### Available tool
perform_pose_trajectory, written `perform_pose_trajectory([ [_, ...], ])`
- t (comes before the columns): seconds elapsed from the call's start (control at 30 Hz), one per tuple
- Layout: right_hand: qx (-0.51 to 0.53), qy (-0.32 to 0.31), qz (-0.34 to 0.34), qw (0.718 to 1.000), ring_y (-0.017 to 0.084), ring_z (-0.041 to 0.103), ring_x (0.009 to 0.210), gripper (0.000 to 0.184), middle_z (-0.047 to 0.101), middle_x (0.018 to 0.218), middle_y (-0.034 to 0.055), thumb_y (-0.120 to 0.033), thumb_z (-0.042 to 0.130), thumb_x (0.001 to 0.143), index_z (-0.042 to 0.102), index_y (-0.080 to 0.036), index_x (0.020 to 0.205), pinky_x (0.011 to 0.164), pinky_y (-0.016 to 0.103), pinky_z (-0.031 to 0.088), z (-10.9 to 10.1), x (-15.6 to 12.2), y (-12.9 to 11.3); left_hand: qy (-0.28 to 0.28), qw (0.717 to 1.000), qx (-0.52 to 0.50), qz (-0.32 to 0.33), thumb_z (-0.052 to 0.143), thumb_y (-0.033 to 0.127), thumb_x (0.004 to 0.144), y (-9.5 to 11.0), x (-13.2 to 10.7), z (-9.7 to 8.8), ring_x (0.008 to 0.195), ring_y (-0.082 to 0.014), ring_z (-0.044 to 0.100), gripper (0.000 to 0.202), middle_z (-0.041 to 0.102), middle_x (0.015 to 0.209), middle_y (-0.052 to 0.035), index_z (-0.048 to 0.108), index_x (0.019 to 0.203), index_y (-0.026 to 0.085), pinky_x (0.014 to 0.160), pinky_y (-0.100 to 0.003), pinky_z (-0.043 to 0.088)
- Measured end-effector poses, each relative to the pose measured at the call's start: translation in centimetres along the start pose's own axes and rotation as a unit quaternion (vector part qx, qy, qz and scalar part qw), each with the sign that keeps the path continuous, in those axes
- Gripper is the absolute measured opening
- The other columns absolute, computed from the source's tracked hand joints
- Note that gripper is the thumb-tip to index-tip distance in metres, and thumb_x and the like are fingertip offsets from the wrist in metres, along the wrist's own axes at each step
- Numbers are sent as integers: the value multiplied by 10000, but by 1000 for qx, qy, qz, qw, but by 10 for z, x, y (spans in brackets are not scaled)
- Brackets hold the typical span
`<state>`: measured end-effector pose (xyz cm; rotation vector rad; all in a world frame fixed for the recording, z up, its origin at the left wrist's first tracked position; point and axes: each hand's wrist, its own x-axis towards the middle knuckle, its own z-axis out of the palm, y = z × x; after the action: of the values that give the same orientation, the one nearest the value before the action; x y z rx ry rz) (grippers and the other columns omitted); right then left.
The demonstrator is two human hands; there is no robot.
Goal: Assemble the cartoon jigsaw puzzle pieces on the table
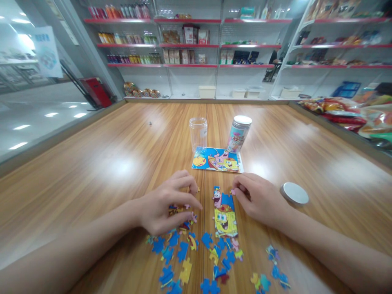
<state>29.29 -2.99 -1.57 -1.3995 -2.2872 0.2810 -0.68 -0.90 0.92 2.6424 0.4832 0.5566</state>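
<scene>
A partly joined jigsaw puzzle (226, 216) lies on the table between my hands, showing a yellow sponge character and a pink figure. My left hand (170, 202) hovers over loose puzzle pieces (183, 251) left of it, with fingers apart. Near its thumb is a small pink piece (193, 217), apparently on the table. At the puzzle's upper right, my right hand (260, 196) has curled fingers pinching a pink puzzle piece (233, 191), partly hidden by the fingertips. Beyond both hands lies the picture card (217, 159) with the same characters.
Behind the card stand a clear plastic jar (198, 132) and a printed jar with a white lid (239, 134). A silver lid (294, 193) lies beside my right wrist. More loose pieces (279, 276) are at the front right. Bagged snacks (339, 112) line the right edge; shelves stand behind.
</scene>
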Motion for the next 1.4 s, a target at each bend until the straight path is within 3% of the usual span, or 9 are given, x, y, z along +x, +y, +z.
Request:
perform_pose_trajectory([
  [0.07, 2, -1, -3, 1000, 176, 552, 774, 53, 614, 833, 29, -179, 534, 898, 557, -199, 855, 682, 313, 384, 0, 0, 0, 22, 999, 5, -30, 585, 232, 866, -12, -3, -2, 917, -226, 502, 212, 559, 984, -94, 689, 1049, 201, 832, -399, 435],
  [0.2, 0, -4, -5, 1000, 179, 549, 780, 63, 617, 836, 32, -178, 524, 905, 544, -199, 849, 688, 315, 383, 0, 1, 0, 10, 999, 26, -47, 607, 250, 886, -20, -3, -1, 912, -212, 502, 105, 573, 965, -83, 681, 930, 190, 824, -370, 421],
  [0.33, -3, -7, -7, 1000, 179, 541, 775, 68, 616, 835, 39, -185, 525, 910, 539, -197, 845, 685, 312, 380, 0, 1, 0, 2, 998, 52, -47, 613, 271, 926, -13, 1, 8, 920, -207, 493, 110, 572, 946, -76, 693, 950, 198, 832, -364, 408],
  [0.67, -9, -6, -9, 1000, 169, 530, 756, 80, 607, 825, 35, -200, 523, 916, 527, -193, 836, 674, 311, 367, 2, 2, -1, 51, 984, 103, -136, 608, 411, 944, 3, 8, 29, 932, -227, 493, 238, 590, 959, -81, 668, 1023, 195, 809, -381, 420],
  [0.93, -22, 3, -12, 1000, 162, 517, 725, 77, 598, 808, 27, -216, 523, 921, 531, -196, 847, 642, 307, 349, 3, 4, 0, 71, 974, 117, -182, 638, 466, 923, 5, 22, 38, 954, -245, 517, 286, 618, 949, -73, 631, 897, 181, 824, -399, 410],
  [1.27, -14, 4, -18, 1000, 157, 522, 745, 125, 587, 794, 17, -237, 506, 947, 539, -191, 836, 675, 305, 374, 1, 4, -2, 58, 981, 90, -162, 583, 303, 930, 5, 19, 28, 961, -235, 508, 150, 596, 965, -75, 650, 999, 188, 838, -400, 413],
  [1.4, -18, 3, -13, 1000, 156, 512, 727, 114, 575, 777, 16, -238, 523, 934, 547, -190, 834, 658, 301, 366, 0, 4, -3, 50, 988, 102, -109, 551, 233, 941, -1, 16, 26, 946, -220, 502, 216, 556, 970, -76, 694, 1103, 234, 836, -393, 410],
])
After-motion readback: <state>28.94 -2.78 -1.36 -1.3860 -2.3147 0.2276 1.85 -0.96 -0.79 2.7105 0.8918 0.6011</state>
